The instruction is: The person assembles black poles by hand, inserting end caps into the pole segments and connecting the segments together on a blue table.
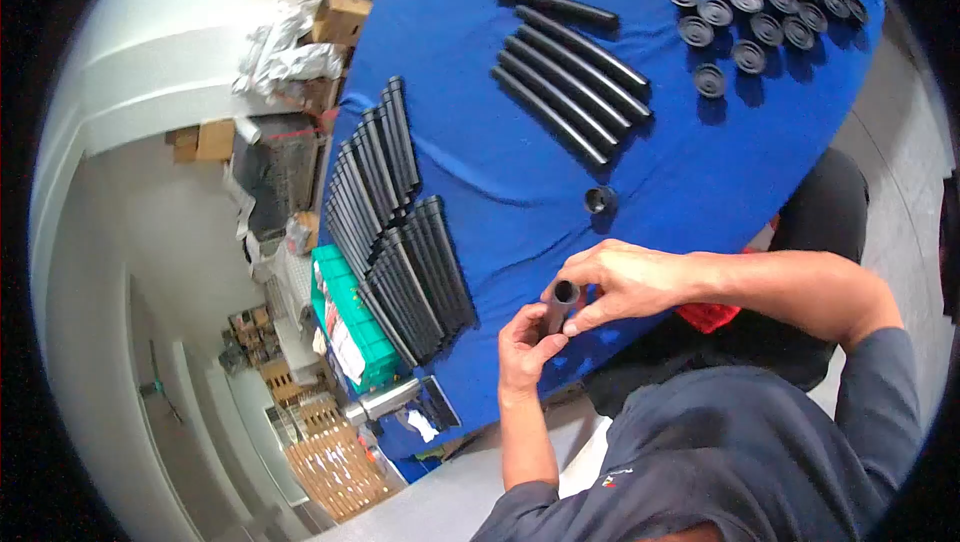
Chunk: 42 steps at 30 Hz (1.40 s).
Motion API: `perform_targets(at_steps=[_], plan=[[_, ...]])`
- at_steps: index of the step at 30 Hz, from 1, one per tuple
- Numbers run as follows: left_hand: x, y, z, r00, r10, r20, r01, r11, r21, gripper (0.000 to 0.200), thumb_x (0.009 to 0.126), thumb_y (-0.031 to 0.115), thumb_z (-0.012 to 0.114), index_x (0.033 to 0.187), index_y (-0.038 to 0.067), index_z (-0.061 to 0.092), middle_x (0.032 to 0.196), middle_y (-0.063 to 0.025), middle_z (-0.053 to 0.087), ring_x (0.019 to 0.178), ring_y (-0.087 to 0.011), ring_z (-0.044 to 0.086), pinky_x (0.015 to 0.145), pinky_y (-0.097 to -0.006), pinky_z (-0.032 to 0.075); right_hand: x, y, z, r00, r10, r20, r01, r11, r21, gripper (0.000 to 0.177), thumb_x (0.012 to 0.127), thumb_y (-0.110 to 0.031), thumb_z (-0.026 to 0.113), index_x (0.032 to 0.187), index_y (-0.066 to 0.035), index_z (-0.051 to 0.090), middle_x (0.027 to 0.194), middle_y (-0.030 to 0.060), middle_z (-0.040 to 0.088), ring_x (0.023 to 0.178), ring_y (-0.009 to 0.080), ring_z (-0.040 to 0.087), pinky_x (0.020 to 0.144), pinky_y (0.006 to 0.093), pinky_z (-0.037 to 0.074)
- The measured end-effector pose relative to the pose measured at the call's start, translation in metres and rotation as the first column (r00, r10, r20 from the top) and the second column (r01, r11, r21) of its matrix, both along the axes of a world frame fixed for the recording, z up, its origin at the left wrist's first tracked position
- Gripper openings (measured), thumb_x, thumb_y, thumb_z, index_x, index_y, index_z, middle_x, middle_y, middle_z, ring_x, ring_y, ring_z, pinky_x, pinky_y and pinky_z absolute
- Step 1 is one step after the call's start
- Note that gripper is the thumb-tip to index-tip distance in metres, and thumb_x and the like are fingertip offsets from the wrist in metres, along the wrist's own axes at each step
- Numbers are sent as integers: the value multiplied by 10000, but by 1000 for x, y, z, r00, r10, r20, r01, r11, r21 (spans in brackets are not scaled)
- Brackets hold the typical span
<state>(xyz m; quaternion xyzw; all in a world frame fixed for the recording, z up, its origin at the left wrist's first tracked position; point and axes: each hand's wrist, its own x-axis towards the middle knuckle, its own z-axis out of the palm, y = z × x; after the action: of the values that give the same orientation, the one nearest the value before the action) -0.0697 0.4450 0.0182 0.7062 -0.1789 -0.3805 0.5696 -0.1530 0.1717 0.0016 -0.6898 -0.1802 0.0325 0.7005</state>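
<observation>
My left hand (527, 342) grips a short black tube (560, 304) from below, its open end facing up. My right hand (625, 280) reaches in from the right, with thumb and fingers pinching the tube's top end. Both hands are over the near edge of a blue-covered table (690, 162). A single black round cap (600, 200) lies on the cloth just beyond my hands. Several more black caps (765, 2) are grouped at the table's far right. Rows of long black tubes (400, 232) lie to the left, and another row of tubes (570, 82) lies farther out.
A green crate (352, 327) stands beside the table's left edge, with a metal cylinder (385, 400) near it. Cardboard boxes (340, 17) and crumpled plastic wrapping (285, 57) lie farther left. A red item (708, 316) rests on my lap under my right forearm.
</observation>
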Motion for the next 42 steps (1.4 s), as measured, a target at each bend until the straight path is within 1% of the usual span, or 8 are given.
perform_targets(at_steps=[5, 13, 17, 19, 23, 25, 30, 42], plan=[[-14, -31, 5, 947, 214, -241, -315, 768, -558, 322, 958, 229, 673, 1241, 115, 570, 1247, -144, 666, 1231, -325, 586, 1100, -590, 402, -3, 8, -6, 982, -114, 152, 140, 976, -169, 718, 851, -411, 752, 1357, 40, 514, 1170, 242, 634, 1019, 376, 670, 854, 439, 540], [-46, -14, -24, 743, 250, -621, -488, 838, -247, 435, 995, 440, 592, 1242, 86, 646, 1217, -155, 687, 1074, -281, 677, 802, -398, 593, -3, 0, 4, 976, -173, 134, 187, 978, -93, 362, 888, -213, 684, 1159, 23, 635, 936, 245, 697, 875, 413, 685, 788, 467, 534], [-46, 7, -17, 880, 200, -431, -223, 975, -2, 530, 987, 523, 563, 1033, -1, 631, 1040, -215, 705, 845, -249, 711, 638, -314, 584, -1, 1, -3, 971, -173, 165, 194, 973, -126, 312, 873, -213, 693, 1078, 18, 654, 860, 231, 691, 810, 404, 687, 737, 465, 532], [-53, -2, 2, 967, 249, 46, -251, 967, 36, 324, 940, 322, 712, 957, 17, 605, 985, -182, 707, 802, -206, 688, 672, -293, 557, 0, 2, -6, 975, -156, 161, 182, 969, -166, 320, 870, -222, 699, 1081, 15, 655, 839, 224, 690, 800, 406, 686, 731, 463, 533], [-37, -24, 13, 480, 47, 876, -269, 958, 96, 383, 769, 53, 846, 1075, 35, 617, 1081, -129, 690, 918, -219, 672, 828, -326, 539, -2, 0, 1, 984, -155, 90, 168, 972, -163, 360, 859, -233, 718, 1118, 7, 647, 825, 210, 695, 781, 391, 691, 719, 455, 534], [-32, -41, 16, 335, -68, 940, -248, 956, 157, 449, 751, 61, 853, 1131, 35, 616, 1114, -118, 683, 987, -234, 670, 883, -345, 533, -4, -3, 12, 991, -133, -17, 129, 981, -143, 384, 853, -229, 722, 1150, 1, 641, 826, 200, 698, 769, 373, 697, 712, 450, 534], [-27, -25, -4, 609, 54, 791, -191, 978, 80, 377, 748, -50, 811, 1059, 35, 615, 1059, -94, 685, 980, -191, 655, 889, -324, 524, -8, -3, 11, 1000, -19, -15, 19, 998, 59, 410, 862, -195, 686, 1231, -25, 630, 846, 177, 706, 759, 308, 702, 698, 421, 532], [-31, -12, 4, 702, -45, 711, -32, 995, 95, 340, 854, 111, 772, 1141, -12, 639, 1066, -123, 672, 966, -211, 636, 853, -339, 513, -5, 3, 1, 991, -65, 114, 50, 990, 134, 341, 865, -259, 723, 1089, -8, 669, 806, 172, 696, 732, 316, 692, 659, 422, 515]])
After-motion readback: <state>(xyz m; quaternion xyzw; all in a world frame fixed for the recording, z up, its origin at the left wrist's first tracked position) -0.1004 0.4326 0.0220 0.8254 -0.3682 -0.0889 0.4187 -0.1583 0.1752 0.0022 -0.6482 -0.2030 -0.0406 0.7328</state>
